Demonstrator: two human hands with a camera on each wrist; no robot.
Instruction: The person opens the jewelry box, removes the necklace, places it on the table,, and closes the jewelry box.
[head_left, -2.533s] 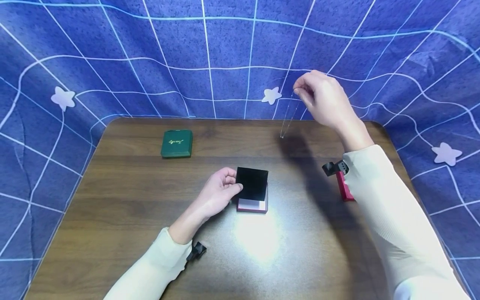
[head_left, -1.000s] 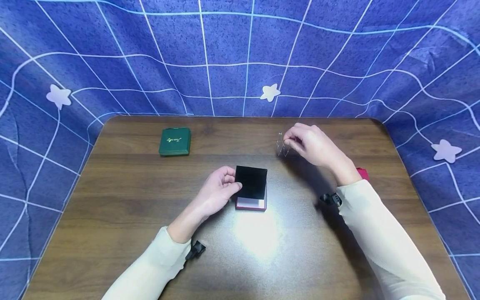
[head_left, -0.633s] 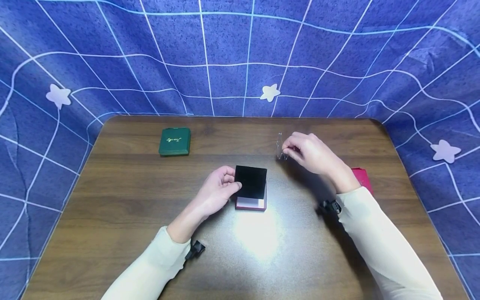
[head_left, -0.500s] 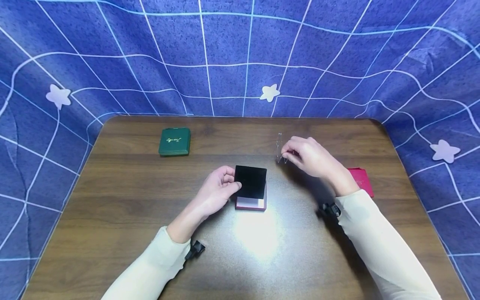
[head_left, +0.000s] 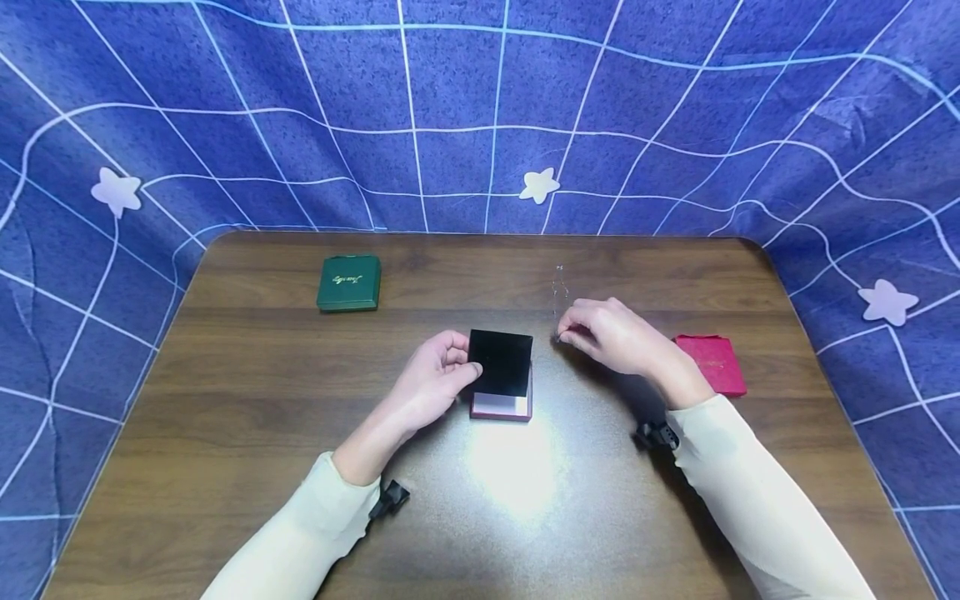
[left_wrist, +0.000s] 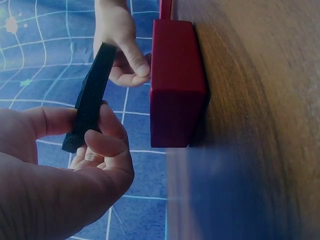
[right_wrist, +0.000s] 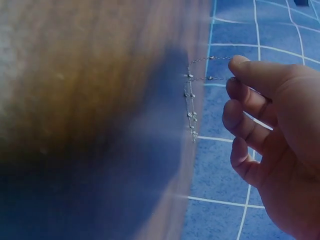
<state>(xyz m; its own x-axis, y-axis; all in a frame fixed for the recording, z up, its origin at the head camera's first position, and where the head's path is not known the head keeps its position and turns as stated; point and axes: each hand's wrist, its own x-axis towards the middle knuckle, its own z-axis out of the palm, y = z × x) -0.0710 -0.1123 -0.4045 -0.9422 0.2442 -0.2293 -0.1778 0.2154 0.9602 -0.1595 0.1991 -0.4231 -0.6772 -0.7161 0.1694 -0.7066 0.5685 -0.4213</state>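
Observation:
My left hand [head_left: 431, 379] pinches a flat black square insert [head_left: 500, 362] by its left edge. It is raised over an open red jewelry box [head_left: 501, 410], whose pale inside shows at the near side. The left wrist view shows the insert [left_wrist: 90, 100] edge-on between thumb and fingers, apart from the red box wall [left_wrist: 177, 65]. Thumb and forefinger of my right hand [head_left: 611, 333] pinch a thin silver chain necklace [right_wrist: 190, 95]. Two strands run from the fingertips down to the tabletop, and the rest lies there in a narrow loop, stretching away toward the back.
A closed green box [head_left: 349, 283] with gold lettering stands at the back left of the wooden table [head_left: 247, 400]. On the right, beside my right wrist, lies a red box lid [head_left: 716, 364]. A blue curtain [head_left: 465, 100] hangs behind the table's back edge.
My right hand has come down from high at the back and drawn nearer, laying part of the necklace on the table. The red lid is now uncovered. My left hand stays put.

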